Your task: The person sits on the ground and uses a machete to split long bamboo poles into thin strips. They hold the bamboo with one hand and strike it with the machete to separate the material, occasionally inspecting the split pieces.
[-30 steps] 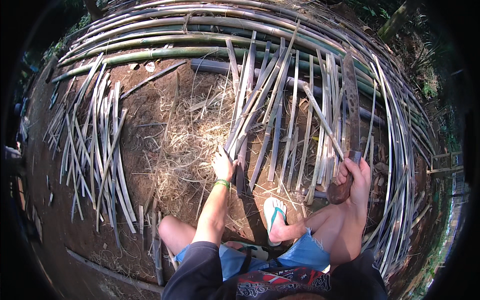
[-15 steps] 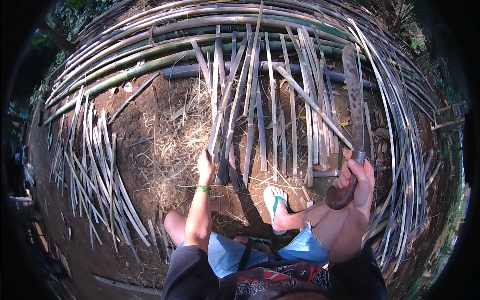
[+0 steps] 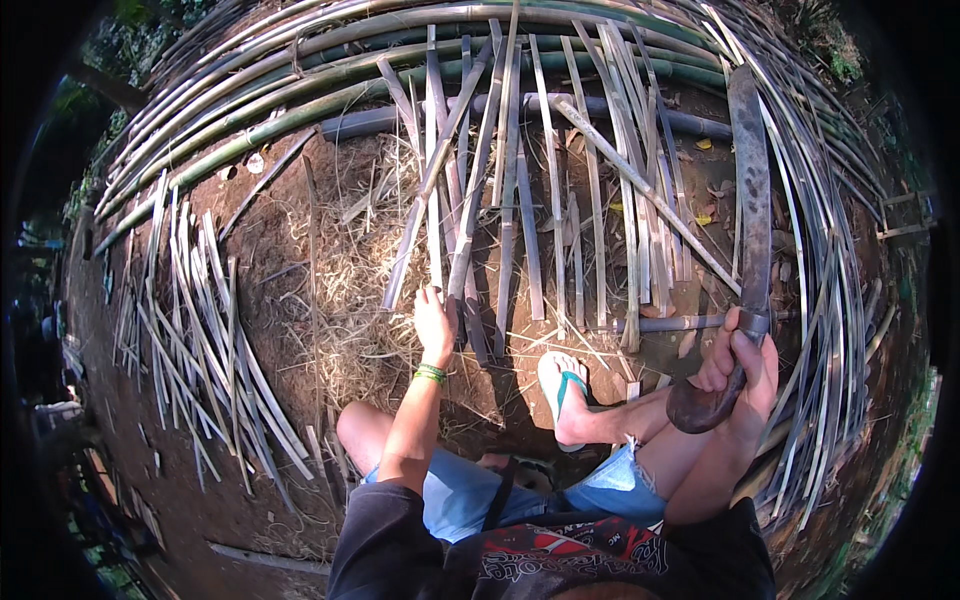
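My right hand point(image 3: 738, 378) is wrapped round the dark curved handle of a machete point(image 3: 752, 190), whose long stained blade points up and away from me. My left hand point(image 3: 436, 325), with a green band at the wrist, reaches forward to the near ends of the split bamboo strips. Its fingers are closed at the end of a narrow pale bamboo strip point(image 3: 434, 215); the fingertips are partly hidden. A wider bamboo strip point(image 3: 408, 250) lies slantwise just left of that hand. More bamboo strips point(image 3: 505, 200) lean side by side over a thick bamboo pole point(image 3: 365, 122).
Long bamboo poles point(image 3: 270, 125) are stacked across the far side. Bundles of split strips lie at the left point(image 3: 205, 340) and right point(image 3: 815, 300). Pale shavings point(image 3: 345, 270) cover the soil ahead. My sandalled foot point(image 3: 565, 395) rests near the strips' ends.
My left hand has let go of the wider strip, which now lies left of it, and moved right to a narrower one. The machete has shifted right and slightly down in my right hand.
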Tool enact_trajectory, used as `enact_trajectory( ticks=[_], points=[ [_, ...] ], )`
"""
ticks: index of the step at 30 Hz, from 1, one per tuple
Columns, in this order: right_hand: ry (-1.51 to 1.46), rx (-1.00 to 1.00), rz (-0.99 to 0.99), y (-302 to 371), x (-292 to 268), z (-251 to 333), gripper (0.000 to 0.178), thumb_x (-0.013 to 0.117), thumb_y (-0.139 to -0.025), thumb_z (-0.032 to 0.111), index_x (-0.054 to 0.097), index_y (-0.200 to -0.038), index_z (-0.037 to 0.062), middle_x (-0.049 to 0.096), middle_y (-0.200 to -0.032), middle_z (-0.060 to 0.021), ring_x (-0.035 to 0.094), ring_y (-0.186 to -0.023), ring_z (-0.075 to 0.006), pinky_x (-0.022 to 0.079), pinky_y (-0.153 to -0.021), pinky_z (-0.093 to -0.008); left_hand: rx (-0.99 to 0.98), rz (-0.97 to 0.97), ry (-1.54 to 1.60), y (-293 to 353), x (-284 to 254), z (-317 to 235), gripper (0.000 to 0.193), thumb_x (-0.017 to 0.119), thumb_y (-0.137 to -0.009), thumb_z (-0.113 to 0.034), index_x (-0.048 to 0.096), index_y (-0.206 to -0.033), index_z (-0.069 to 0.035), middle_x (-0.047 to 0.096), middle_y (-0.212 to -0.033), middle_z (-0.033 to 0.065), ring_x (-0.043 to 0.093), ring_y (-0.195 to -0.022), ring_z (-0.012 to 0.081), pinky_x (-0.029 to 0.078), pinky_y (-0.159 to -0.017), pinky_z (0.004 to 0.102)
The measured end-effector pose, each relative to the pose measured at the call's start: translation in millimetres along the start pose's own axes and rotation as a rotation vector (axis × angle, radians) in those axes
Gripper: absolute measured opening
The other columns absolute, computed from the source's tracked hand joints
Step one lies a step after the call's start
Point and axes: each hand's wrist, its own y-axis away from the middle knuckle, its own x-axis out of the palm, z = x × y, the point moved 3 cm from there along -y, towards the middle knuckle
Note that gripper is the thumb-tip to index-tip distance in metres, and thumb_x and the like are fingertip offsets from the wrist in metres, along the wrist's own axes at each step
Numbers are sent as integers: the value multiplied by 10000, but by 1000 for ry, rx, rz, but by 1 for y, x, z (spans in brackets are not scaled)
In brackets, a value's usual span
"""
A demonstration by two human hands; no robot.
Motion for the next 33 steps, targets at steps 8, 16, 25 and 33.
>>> enact_trajectory(
  ticks=[8, 16, 25, 33],
  points=[
    [52, 5, -17, -8, -2, -4, 220, 562, -927, 142, 504, -1092, 9, 448, -656, -24, 410, -500, -94, 361, -476, -246, -340, 77, -82, 62, 56, -15, 439, 687, -854, -254, 449, -1154, -40, 607, -953, 188, 638, -838, 364, 522, -729, 436],
    [30, 7, -47, -8, -3, -2, 216, 559, -924, 157, 512, -1080, 15, 453, -647, -26, 425, -497, -100, 368, -475, -251, -82, 16, 187, 59, 56, -53, 409, 676, -861, -344, 560, -1088, -24, 564, -996, 190, 579, -924, 365, 478, -824, 435],
    [34, 41, -20, 0, -2, -3, 234, 577, -903, 158, 515, -1072, 10, 459, -650, -33, 429, -491, -107, 371, -478, -257, -307, 259, -115, 47, 73, -8, 393, 670, -824, -130, 437, -1111, 2, 564, -1036, 221, 642, -877, 380, 547, -760, 438],
    [-2, 55, -25, 2, -2, -3, 220, 578, -905, 138, 526, -1070, 2, 467, -647, -37, 444, -497, -110, 380, -480, -258, -344, 161, 47, 57, 58, -8, 425, 683, -801, -145, 471, -1140, -2, 551, -1058, 228, 591, -963, 386, 491, -837, 455]
  ],
)
